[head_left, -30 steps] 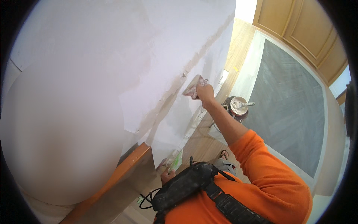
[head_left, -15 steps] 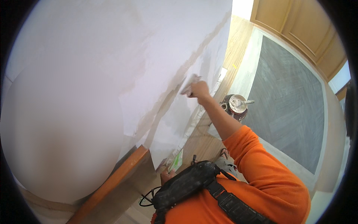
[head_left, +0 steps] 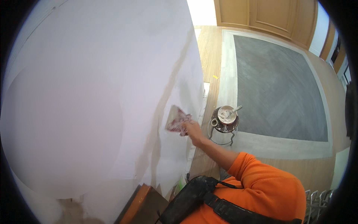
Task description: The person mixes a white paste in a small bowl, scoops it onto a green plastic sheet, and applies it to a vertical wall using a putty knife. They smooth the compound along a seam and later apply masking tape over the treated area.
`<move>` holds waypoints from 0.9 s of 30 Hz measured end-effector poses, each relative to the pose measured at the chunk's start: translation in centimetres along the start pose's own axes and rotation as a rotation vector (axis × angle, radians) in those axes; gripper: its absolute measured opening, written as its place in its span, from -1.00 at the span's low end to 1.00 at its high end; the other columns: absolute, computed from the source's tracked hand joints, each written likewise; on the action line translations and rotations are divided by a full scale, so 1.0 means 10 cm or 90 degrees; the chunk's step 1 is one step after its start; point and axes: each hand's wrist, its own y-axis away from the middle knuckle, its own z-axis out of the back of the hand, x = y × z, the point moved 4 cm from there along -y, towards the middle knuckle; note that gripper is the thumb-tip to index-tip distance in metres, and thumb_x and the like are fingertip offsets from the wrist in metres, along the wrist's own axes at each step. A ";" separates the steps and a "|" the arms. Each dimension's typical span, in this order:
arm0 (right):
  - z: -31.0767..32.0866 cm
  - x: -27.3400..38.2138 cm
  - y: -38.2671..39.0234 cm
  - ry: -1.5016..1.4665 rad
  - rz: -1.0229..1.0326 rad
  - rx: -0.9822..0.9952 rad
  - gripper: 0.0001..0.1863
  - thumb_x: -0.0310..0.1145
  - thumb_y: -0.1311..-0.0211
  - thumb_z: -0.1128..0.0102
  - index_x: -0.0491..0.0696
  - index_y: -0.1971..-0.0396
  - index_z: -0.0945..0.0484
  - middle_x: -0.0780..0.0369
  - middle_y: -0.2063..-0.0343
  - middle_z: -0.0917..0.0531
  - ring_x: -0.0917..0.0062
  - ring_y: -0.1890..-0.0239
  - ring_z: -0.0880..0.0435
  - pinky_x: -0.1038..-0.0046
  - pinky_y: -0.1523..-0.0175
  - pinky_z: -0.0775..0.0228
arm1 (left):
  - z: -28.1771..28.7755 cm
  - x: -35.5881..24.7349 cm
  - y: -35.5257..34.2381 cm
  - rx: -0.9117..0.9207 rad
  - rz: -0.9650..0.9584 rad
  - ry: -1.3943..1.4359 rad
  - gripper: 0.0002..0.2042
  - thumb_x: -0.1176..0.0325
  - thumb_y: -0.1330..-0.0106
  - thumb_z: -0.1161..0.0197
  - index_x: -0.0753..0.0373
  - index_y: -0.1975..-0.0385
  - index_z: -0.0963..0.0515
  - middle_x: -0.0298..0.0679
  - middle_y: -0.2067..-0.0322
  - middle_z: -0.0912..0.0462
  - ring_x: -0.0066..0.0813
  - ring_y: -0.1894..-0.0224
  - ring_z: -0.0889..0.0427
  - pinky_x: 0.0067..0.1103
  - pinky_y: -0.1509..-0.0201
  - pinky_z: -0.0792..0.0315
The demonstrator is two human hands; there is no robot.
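Observation:
My right hand (head_left: 192, 129) grips a wide filling knife (head_left: 172, 115) smeared with pale and dark red material, its blade against the white wall (head_left: 112, 44). A brownish vertical patched streak (head_left: 163, 95) runs along the wall left of the blade. Right of my hand, a round stool (head_left: 230, 127) with metal legs holds a tub of pale filler (head_left: 225, 114) with a tool's handle (head_left: 237, 109) sticking out, and a small ring-shaped object (head_left: 214, 122). My left hand is out of sight; part of a green-and-white item (head_left: 181, 183) shows beside my black bag.
An orange-brown wooden edge (head_left: 136, 203) stands below, by the wall. A grey floor panel with pale border (head_left: 279, 89) lies right, on wood flooring. Wooden panelled doors (head_left: 272, 16) stand at the back. White metal rails (head_left: 317, 199) are at lower right.
The view has swung, so the wall fills more of it and the stool sits lower. My right hand and knife appear lower in the picture. My left hand has dropped out of sight.

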 end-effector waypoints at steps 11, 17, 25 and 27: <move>1.51 2.03 -3.04 0.241 0.323 -0.206 -0.77 -0.37 -0.28 -0.23 -0.19 0.18 -0.71 0.27 0.42 -0.70 0.58 0.40 -0.63 0.46 0.27 -0.47 | 0.09 -1.47 -2.10 -0.033 -0.054 -0.085 -0.52 0.22 -0.25 -0.23 0.34 -0.14 -0.60 0.01 0.17 -0.75 -0.12 0.11 -0.72 -0.32 -0.02 -0.55; 1.76 2.75 -5.22 0.420 0.422 -0.316 -0.61 -0.23 -0.30 -0.14 -0.07 -0.03 -0.70 0.03 0.14 -0.77 0.20 0.07 -0.75 0.24 -0.05 -0.54 | -0.04 -2.07 -3.53 -0.085 -0.067 -0.147 -0.52 0.22 -0.25 -0.23 0.34 -0.14 -0.60 0.01 0.18 -0.75 -0.13 0.12 -0.72 -0.33 -0.02 -0.54; 2.18 2.80 -6.99 0.435 0.522 -0.375 -0.61 -0.31 -0.30 -0.03 0.03 -0.04 -0.72 0.00 0.08 -0.76 0.11 -0.01 -0.74 0.16 -0.12 -0.54 | -0.75 -1.27 -4.57 -0.185 -0.088 -0.168 -0.52 0.22 -0.25 -0.23 0.35 -0.13 -0.60 0.00 0.18 -0.75 -0.13 0.13 -0.71 -0.33 -0.01 -0.54; 2.06 2.86 -7.08 0.456 0.512 -0.352 -0.58 -0.34 -0.28 -0.02 0.05 -0.07 -0.72 0.00 0.10 -0.76 0.12 0.01 -0.75 0.18 -0.10 -0.56 | -0.69 -1.25 -4.60 -0.201 -0.069 -0.184 -0.52 0.22 -0.25 -0.23 0.35 -0.13 -0.60 0.00 0.19 -0.74 -0.13 0.13 -0.71 -0.33 -0.01 -0.54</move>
